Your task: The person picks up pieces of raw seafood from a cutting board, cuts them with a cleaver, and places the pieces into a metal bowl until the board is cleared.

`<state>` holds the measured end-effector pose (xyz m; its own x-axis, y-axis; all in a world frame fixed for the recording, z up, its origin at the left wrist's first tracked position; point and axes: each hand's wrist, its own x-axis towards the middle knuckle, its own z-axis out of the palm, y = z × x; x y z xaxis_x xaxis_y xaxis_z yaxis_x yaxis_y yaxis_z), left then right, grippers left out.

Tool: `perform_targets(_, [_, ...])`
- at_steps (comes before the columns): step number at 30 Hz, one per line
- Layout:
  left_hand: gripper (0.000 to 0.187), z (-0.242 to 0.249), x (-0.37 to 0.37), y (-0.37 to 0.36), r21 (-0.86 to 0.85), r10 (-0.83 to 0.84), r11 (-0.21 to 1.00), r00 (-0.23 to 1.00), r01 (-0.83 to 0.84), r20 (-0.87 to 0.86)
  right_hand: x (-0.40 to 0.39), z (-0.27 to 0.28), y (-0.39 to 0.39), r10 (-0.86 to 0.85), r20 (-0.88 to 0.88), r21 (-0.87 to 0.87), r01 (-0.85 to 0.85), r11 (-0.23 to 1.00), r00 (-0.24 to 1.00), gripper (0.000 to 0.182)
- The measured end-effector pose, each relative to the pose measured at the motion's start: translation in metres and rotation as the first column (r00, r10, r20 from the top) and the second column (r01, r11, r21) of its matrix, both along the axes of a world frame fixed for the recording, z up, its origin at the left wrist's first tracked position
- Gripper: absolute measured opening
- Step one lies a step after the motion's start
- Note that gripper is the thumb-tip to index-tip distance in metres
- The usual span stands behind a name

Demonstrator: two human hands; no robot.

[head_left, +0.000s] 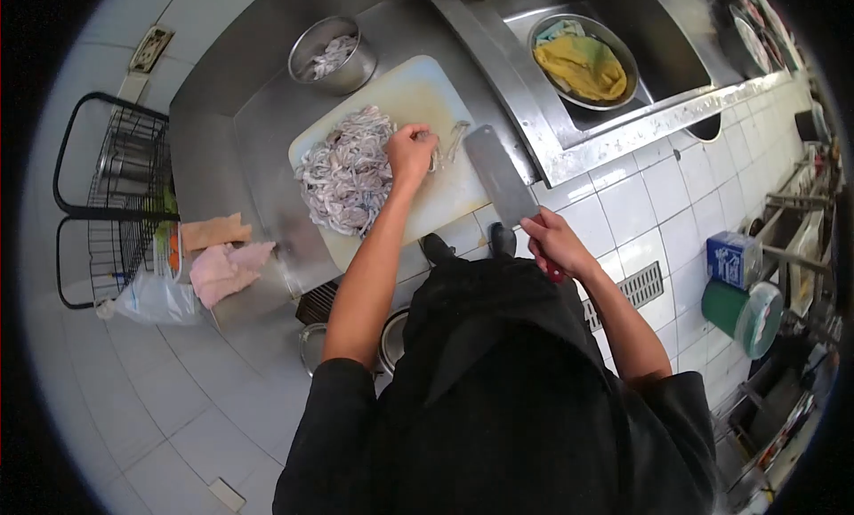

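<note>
A pale cutting board (436, 92) lies on the steel counter, bearing a large pile of greyish-white strips (342, 173). At the pile's right edge, my left hand (412, 152) is closed on some of the strips. A few loose strips (457, 140) lie on the board to its right. My right hand (553, 241) grips the red handle of a broad cleaver (500, 175), whose blade points up and left, beside the board's right edge. Behind the board stands a steel pot (356, 68) with more strips in it.
A sink (658, 57) at the upper right holds a bowl with a yellow cloth (583, 68). At left are a black wire rack (133, 159), a pink cloth (227, 270) and a plastic bag (158, 299). A green tub (729, 309) stands at far right.
</note>
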<state>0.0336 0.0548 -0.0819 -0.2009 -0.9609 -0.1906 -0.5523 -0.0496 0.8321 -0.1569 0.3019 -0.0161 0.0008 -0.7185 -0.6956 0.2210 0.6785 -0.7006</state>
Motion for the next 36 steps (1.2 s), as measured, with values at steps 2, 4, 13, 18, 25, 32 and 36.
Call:
perform_targets(2, [0.036,-0.012,-0.004,-0.008,-0.113,-0.070,0.991,0.994,0.079,0.082,0.013,-0.002,-0.013,0.017,0.003,-0.034,-0.017,0.999,1.000,0.023])
perform_targets(4, [0.042,-0.009,-0.005,-0.007,-0.246,-0.121,0.952,0.965,0.179,0.234,0.023,-0.004,-0.026,0.018,0.041,-0.033,-0.017,0.999,0.999,0.022])
perform_targets(13, [0.026,0.020,0.034,-0.068,0.523,-0.082,0.768,0.866,0.370,-0.493,0.029,0.024,-0.045,0.059,0.103,-0.092,-0.049,0.995,0.993,0.019])
perform_targets(18, [0.020,0.069,0.064,-0.123,0.398,0.009,0.845,0.735,0.357,-0.678,0.026,0.057,-0.047,0.037,0.002,-0.122,-0.037,0.992,0.999,0.020])
perform_targets(25, [0.024,0.146,0.077,-0.224,0.004,-0.073,0.996,0.850,0.087,-0.522,0.034,0.042,-0.029,-0.048,-0.237,-0.010,0.047,0.999,0.970,0.025])
perform_targets(32, [0.029,0.122,0.056,-0.204,-0.529,0.006,0.785,0.850,0.323,0.528,0.037,0.018,-0.014,-0.073,-0.237,-0.002,0.074,0.997,0.969,0.025])
perform_targets(36, [0.028,0.076,0.033,-0.161,-0.107,-0.272,0.879,0.672,0.465,0.689,0.036,0.024,-0.014,-0.062,-0.228,0.043,0.074,0.996,0.972,0.024])
